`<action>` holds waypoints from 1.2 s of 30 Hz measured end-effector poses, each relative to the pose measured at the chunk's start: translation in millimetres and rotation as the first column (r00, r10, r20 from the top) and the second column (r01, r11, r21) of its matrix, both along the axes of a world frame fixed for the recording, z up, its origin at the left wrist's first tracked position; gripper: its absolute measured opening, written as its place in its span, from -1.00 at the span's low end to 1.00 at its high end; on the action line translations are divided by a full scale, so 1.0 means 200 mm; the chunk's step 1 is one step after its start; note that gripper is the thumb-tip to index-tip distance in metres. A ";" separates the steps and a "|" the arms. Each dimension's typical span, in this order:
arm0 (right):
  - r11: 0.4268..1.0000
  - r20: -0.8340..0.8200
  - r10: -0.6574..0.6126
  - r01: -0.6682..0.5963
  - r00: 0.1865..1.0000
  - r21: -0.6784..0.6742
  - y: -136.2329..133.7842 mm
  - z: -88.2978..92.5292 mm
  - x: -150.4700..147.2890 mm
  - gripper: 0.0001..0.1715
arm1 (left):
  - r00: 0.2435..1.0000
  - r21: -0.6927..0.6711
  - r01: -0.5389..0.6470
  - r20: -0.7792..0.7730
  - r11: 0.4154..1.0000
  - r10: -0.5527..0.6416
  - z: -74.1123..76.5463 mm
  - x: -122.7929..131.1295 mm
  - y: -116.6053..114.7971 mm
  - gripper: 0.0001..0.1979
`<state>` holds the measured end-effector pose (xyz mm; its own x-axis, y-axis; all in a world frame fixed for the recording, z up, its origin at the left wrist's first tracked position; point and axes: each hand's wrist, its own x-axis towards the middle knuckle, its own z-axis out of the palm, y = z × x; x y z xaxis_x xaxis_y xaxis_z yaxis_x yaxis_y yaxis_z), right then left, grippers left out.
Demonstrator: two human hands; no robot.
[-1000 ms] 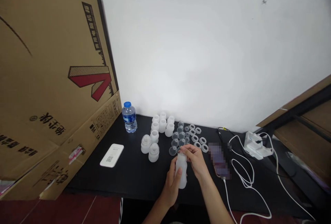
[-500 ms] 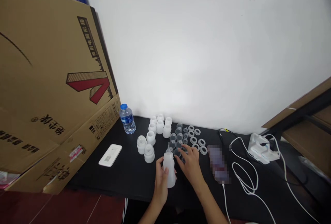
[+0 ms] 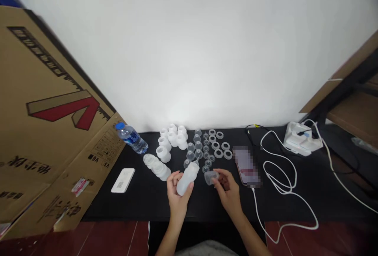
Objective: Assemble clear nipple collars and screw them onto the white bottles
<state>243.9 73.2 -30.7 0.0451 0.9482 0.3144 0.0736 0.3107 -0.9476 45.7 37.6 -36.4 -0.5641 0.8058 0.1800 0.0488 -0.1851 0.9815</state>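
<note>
Left hand (image 3: 178, 197): fingers clamped around the white bottle (image 3: 186, 180), now tilted with its top toward the right; half a second ago it stood nearly upright. Right hand (image 3: 232, 193): fingers, earlier over the clear parts, now closed on a clear cup (image 3: 210, 178), held beside the bottle, not touching it. Judged result: one piece in each hand. Beyond, on the desk (image 3: 206, 206): clear domes (image 3: 198, 145), then flat rings (image 3: 215, 145).
</note>
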 end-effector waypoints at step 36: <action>0.975 -0.325 0.132 -0.182 0.937 -0.130 0.05 -0.02 0.06 -0.61 | 0.970 -0.112 0.244 0.017 0.963 -0.243 -0.01 0.03 -0.04 -0.53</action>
